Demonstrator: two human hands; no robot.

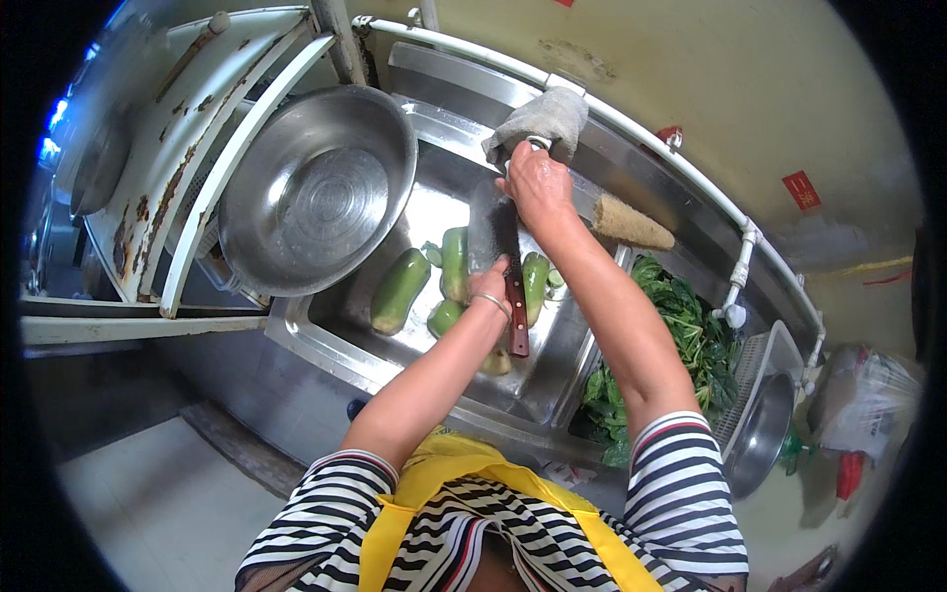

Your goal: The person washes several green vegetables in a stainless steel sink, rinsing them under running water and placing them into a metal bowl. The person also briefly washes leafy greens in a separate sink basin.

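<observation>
My left hand (491, 287) grips a cleaver (494, 222) near where its broad blade meets the wooden handle, holding it over the steel sink (355, 337). My right hand (540, 181) is at the faucet (538, 142), which a grey cloth (551, 118) partly covers; whether the fingers close round it cannot be told. Below the cleaver several green gourds or similar vegetables lie in the sink, one (402, 291) at the left and another (534, 285) right of the handle. My left hand and forearm partly hide others.
A big steel basin (318, 192) rests across the sink's left side, beside a rusty white rack (177, 148). A dried loofah (632, 222) lies on the back ledge. Leafy greens (681, 340) fill the right compartment, near a white plastic basket (747, 377). White pipes (666, 159) run along the wall.
</observation>
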